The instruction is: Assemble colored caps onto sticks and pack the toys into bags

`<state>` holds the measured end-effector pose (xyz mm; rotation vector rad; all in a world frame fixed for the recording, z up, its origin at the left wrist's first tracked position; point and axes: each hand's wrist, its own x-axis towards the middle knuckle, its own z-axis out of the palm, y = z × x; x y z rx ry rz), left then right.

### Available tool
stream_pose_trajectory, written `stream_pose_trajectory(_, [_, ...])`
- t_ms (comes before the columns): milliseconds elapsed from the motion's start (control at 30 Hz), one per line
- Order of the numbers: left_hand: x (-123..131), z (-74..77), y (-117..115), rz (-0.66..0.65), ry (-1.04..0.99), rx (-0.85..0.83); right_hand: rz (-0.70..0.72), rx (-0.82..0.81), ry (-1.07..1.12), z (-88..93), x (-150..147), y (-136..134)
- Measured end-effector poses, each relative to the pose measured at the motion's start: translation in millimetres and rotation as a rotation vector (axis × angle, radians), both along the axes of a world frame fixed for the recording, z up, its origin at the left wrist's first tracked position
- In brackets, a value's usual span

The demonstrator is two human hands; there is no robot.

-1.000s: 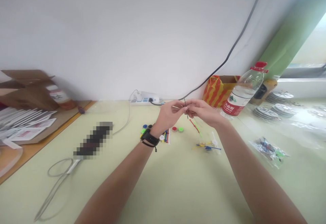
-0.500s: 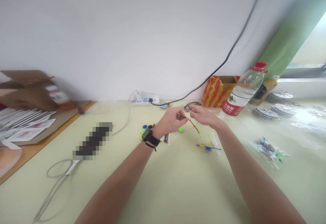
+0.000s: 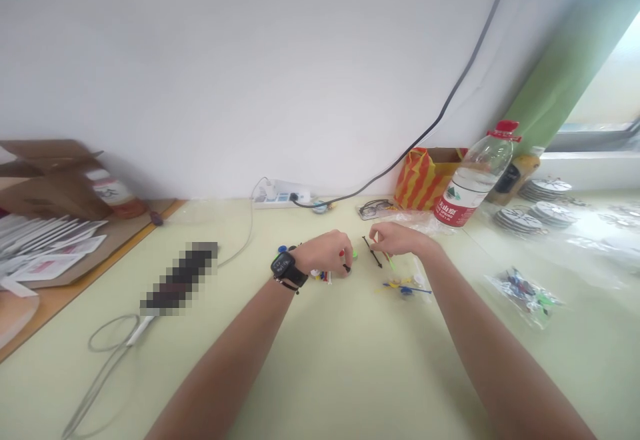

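Observation:
My left hand (image 3: 326, 253), wearing a black watch, is low over the table with its fingers closed. A small black piece (image 3: 347, 268) shows at its fingertips, and a bit of red (image 3: 341, 253) shows between the fingers. Just past it sits a green round piece (image 3: 355, 254). My right hand (image 3: 394, 237) has thumb and fingers pinched together; what is in them is hidden. By its fingertips a thin black stick (image 3: 373, 252) slants, and a yellow-green stick (image 3: 389, 262) shows beneath the hand. Blue and yellow plastic parts (image 3: 406, 289) lie nearer to me.
Small coloured parts (image 3: 320, 275) lie partly behind my left wrist. A large water bottle (image 3: 473, 183) and a striped bag (image 3: 420, 180) stand at the back right. A clear packet of parts (image 3: 523, 297) lies right. A power strip (image 3: 280, 197) rests against the wall.
My hands have moved apart and lower. The left went down and left towards the table; the right sits slightly lower. A black stick now shows between them; the red stick is mostly out of sight.

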<state>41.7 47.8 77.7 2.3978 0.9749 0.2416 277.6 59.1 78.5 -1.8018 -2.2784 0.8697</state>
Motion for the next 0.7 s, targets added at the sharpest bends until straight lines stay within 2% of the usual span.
stream_pose_trajectory(100, [-7, 0.4, 5, -0.012, -0.021, 0.089, 0.037, -0.028, -0.020, 11.5, 10, -5])
stream_pose_trajectory(233, [-14, -2.1, 11, 0.049, 0.045, 0.182, 0.204, -0.237, -0.105, 20.9, 15, -12])
stream_pose_trajectory(300, [-16, -5.1, 13, 0.071, 0.091, 0.181, 0.224, -0.298, -0.153, 19.5, 12, -13])
stream_pose_trajectory(500, [-16, -12.3, 13, 0.093, 0.066, 0.148, 0.230, -0.332, -0.194, 10.4, 2, -11])
stream_pose_trajectory(700, [-15, -6.8, 13, 0.118, 0.041, 0.156, 0.247, -0.315, -0.139, 19.4, 8, -13])
